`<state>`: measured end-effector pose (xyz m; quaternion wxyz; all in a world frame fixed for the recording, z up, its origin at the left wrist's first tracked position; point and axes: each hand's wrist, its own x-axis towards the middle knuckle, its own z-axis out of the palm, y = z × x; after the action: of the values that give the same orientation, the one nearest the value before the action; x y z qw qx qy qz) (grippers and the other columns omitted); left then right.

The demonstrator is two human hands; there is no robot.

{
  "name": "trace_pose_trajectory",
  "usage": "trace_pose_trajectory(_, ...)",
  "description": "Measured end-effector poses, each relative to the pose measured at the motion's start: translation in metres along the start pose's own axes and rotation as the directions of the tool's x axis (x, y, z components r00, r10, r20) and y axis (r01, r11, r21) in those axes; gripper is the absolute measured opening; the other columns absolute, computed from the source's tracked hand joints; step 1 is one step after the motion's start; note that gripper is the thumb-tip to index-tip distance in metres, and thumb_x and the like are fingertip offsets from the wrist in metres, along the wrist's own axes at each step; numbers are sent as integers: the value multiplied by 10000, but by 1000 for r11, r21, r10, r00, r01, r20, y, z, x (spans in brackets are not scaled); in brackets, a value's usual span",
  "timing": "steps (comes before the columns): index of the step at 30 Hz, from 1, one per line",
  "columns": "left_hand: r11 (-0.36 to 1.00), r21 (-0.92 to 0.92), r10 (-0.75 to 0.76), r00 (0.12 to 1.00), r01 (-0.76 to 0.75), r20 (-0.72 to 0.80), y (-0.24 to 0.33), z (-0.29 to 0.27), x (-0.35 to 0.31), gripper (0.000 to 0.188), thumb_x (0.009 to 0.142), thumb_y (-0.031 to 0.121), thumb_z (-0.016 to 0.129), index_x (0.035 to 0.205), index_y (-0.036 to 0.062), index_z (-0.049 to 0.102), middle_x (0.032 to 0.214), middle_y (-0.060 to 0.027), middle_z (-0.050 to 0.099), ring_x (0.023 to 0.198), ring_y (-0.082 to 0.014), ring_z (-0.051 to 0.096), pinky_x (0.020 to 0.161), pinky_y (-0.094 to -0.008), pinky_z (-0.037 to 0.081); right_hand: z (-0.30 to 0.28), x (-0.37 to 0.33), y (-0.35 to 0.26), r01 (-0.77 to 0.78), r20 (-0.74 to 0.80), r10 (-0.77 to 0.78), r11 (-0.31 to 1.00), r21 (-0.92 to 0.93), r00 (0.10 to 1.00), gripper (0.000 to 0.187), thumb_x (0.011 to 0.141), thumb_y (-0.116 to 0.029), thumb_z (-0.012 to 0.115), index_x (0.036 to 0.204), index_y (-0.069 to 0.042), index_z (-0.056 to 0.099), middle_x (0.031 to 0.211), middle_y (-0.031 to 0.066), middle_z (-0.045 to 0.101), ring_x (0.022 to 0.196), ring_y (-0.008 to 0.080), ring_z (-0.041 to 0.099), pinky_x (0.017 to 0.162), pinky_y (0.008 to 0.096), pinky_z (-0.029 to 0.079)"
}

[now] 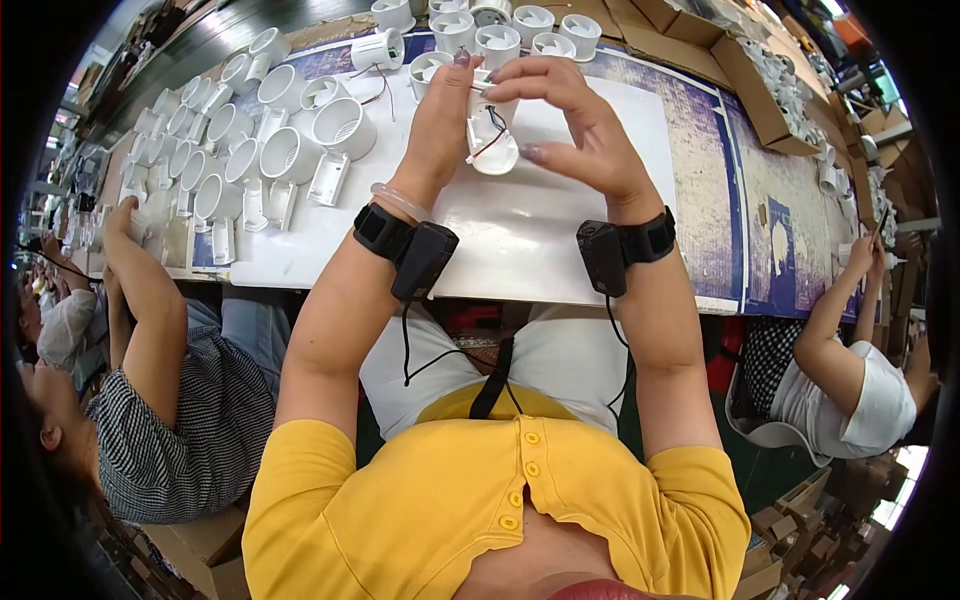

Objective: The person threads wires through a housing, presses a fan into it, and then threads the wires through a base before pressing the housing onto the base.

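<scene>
My left hand [436, 130] is closed on a white plastic housing [497, 157] with a rounded lower end, held upright over the white work surface [480, 240]. Thin dark and red wires [492, 128] hang out across its front. On the housing's other side is my right hand [592, 135], its thumb spread away from its curved fingers. Those fingertips are at the housing's upper edge; whether they press on it I cannot tell. Behind my hands stand several white round fan units [497, 42], and one wired unit [377, 50] lies on its side.
White cups [290, 153] and small brackets [328, 178] crowd the table's left. A cardboard box [765, 95] of white parts sits at the far right. One co-worker [185, 410] sits at left, another [830, 380] at right. Cables hang from both my wrist devices [428, 260].
</scene>
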<state>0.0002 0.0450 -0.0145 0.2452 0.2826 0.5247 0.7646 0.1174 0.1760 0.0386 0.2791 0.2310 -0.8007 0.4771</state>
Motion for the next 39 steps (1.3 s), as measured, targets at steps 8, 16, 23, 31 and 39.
trace_pose_trajectory(8, 992, 122, 17, 999, -13, -31, 0, 1, -1, 587, 954, 526, 377, 1250, 25, 457, 1024, -83, 620, 882, -121, 604, 740, -241, 486, 11, 0, 8, 63, -39, -76, 958, -280, 996, 253, 778, -76, 645, 1028, -94, 679, 1012, 32, 606, 970, 174, 531, 909, 302, 393)
trace_pose_trajectory(16, 992, -41, -122, 990, 120, -66, 7, 2, -1, 602, 948, 548, 372, 1213, 21, 492, 987, -63, 613, 863, -117, 596, 722, -228, 483, 12, -5, 6, -350, -190, 389, 913, 212, 901, 132, 877, -135, 603, 936, -44, 678, 749, 7, 575, 708, 73, 505, 671, 232, 429)
trace_pose_trajectory(23, 964, 262, 89, 984, -47, -152, 8, 3, -3, 535, 942, 530, 419, 1143, 43, 512, 845, -47, 610, 762, -117, 575, 654, -237, 440, 9, -3, -1, -535, -97, 526, 826, -177, 845, 172, 816, -193, 648, 868, -30, 666, 687, 0, 546, 639, 66, 462, 591, 230, 387)
trace_pose_trajectory(31, 753, 648, 274, 950, -115, -150, 13, 7, -10, 594, 889, 600, 469, 1161, 74, 513, 762, -51, 612, 696, -117, 558, 624, -255, 438, 14, -1, 0, -568, -115, 573, 726, -387, 811, 167, 763, -193, 671, 841, -46, 653, 676, 26, 527, 627, 97, 461, 605, 249, 389)
trace_pose_trajectory(39, 867, 488, 186, 975, -103, -125, 3, 3, -4, 598, 920, 584, 417, 1228, 76, 485, 921, -95, 625, 847, -149, 572, 762, -272, 452, 13, -9, 18, -326, -212, 269, 890, -317, 940, 124, 823, -154, 652, 871, -44, 623, 779, -6, 593, 721, 93, 512, 711, 246, 426)
